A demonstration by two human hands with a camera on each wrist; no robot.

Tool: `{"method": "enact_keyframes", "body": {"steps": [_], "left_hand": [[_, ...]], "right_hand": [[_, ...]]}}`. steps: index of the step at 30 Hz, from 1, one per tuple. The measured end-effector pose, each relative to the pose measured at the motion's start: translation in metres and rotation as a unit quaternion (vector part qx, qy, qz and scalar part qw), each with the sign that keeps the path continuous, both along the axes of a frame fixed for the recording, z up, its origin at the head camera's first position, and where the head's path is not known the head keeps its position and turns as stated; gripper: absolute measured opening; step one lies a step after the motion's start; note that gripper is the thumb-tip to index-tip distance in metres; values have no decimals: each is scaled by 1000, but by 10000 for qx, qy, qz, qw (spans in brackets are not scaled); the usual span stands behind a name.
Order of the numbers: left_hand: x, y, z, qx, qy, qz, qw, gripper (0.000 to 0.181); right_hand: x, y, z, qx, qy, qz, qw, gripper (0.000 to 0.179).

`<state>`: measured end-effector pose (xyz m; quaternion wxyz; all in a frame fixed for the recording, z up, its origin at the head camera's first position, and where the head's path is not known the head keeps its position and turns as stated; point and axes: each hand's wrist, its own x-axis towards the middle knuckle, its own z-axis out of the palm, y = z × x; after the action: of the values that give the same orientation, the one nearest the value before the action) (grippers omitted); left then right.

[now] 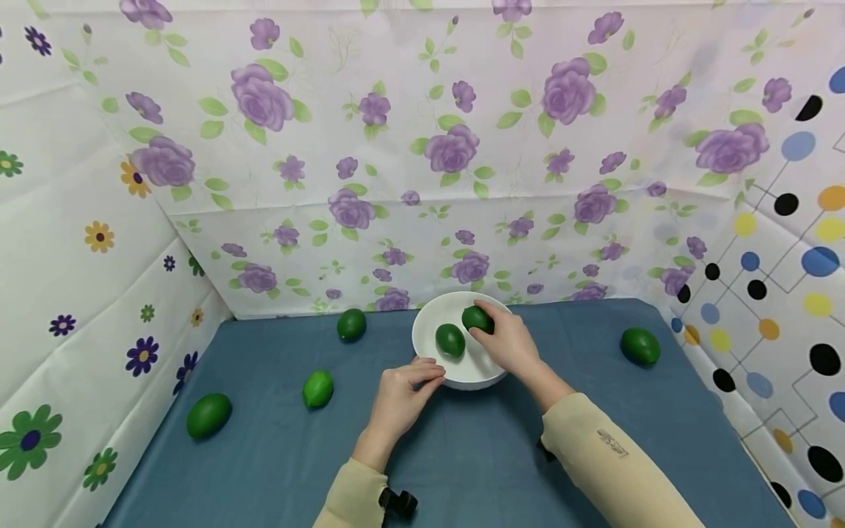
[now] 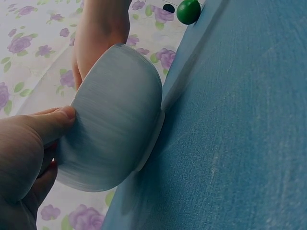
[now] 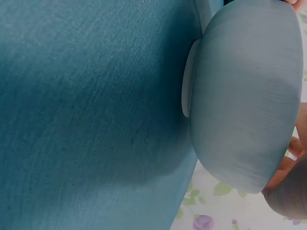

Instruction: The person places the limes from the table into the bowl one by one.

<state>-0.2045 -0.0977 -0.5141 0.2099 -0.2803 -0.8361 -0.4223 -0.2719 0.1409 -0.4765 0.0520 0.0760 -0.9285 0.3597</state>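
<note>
A white bowl (image 1: 428,359) stands on the cloth near its back edge. My left hand (image 1: 403,396) pinches the bowl's near-left rim; in the left wrist view the thumb (image 2: 62,115) lies against the outer wall. Inside the bowl my right hand (image 1: 508,339) grips a lime (image 1: 475,317), partly covered by the fingers. Another lime (image 1: 450,341) lies in the bowl to the left of it. In the right wrist view the bowl (image 3: 244,96) hides the held lime, and only part of the right hand (image 3: 290,187) shows.
Left of the bowl, three green fruits lie apart: one near the back (image 1: 351,325), a brighter lime (image 1: 318,389) and a larger fruit (image 1: 209,416). Another green fruit (image 1: 640,347) lies far right. Patterned sheets (image 1: 396,147) enclose the blue cloth (image 1: 277,469) at the back and sides.
</note>
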Motion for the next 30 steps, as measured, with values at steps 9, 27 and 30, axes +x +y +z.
{"method": "enact_keyframes", "body": {"steps": [9,27,30], "left_hand": [[-1,0,-2,7,4,19,10000,14],[-2,0,-4,0,-1,-4,10000,15],[-3,0,-4,-8,23,9,10000,15]], "right_hand": [[-7,-4,-4,522,118,175,9984,62],[-24,-10,-5,1527,-205,526,9867,61],[-26,-11,-6,1574,-239,536,9858,61]]}}
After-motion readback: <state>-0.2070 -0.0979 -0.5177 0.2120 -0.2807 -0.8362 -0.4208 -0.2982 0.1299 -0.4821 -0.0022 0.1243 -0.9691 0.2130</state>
